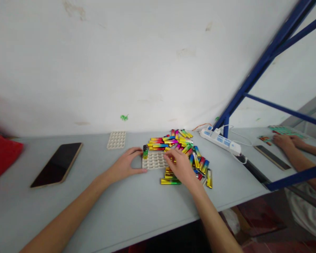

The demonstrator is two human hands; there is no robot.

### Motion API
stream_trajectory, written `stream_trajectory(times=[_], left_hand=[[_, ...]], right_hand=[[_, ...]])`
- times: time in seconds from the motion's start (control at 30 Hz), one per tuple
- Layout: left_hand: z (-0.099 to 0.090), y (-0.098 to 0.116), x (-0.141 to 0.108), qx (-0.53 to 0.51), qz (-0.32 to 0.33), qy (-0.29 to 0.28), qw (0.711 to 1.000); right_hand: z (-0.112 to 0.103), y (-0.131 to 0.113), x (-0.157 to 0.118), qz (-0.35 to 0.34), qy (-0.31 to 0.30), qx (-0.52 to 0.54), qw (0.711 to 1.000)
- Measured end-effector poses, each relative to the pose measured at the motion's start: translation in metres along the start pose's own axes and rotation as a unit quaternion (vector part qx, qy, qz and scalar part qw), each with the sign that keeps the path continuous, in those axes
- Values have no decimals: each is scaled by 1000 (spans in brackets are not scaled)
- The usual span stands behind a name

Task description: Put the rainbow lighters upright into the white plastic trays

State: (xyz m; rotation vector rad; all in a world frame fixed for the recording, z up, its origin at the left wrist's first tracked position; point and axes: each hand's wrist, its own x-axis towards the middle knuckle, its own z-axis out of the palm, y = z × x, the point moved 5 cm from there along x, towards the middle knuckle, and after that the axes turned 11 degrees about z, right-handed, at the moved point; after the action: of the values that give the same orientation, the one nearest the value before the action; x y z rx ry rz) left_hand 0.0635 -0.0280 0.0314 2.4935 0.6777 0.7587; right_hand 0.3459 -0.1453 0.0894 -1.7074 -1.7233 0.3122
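A white tray [154, 162] with rows of round holes lies on the table between my hands. One shiny green-and-yellow lighter [145, 152] with a dark top stands upright in its far left corner. My left hand [125, 164] grips the tray's left end, thumb at the near corner and fingers at the far one. Over the tray's right end, my right hand [180, 164] has its fingers bent together. Yellow shows beside those fingertips, but whether they hold a lighter is hidden. Around that hand spreads a pile of metallic rainbow-coloured lighters [184, 141].
A second white tray [116, 140] lies near the wall. On the left are a dark tablet [58, 163] and a red object [4, 154]. A white power strip [220, 140] and blue metal frame [252, 77] stand right. Beyond, another person's hands [289, 141] work.
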Motion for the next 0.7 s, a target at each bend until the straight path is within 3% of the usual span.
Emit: stream_trajectory(times=[0.13, 0.27, 0.5, 0.7], left_hand=[[2, -2, 0, 1, 0, 0, 1000], [2, -4, 0, -4, -5, -1, 1000], [2, -4, 3, -4, -13, -4, 1000], [3, -2, 2, -2, -2, -4, 1000]], right_hand=[[-43, 49, -54, 7, 44, -23, 999], [-59, 79, -88, 9, 56, -96, 994], [-45, 80, -84, -6, 31, -110, 993], [-45, 72, -77, 20, 63, -10, 998]])
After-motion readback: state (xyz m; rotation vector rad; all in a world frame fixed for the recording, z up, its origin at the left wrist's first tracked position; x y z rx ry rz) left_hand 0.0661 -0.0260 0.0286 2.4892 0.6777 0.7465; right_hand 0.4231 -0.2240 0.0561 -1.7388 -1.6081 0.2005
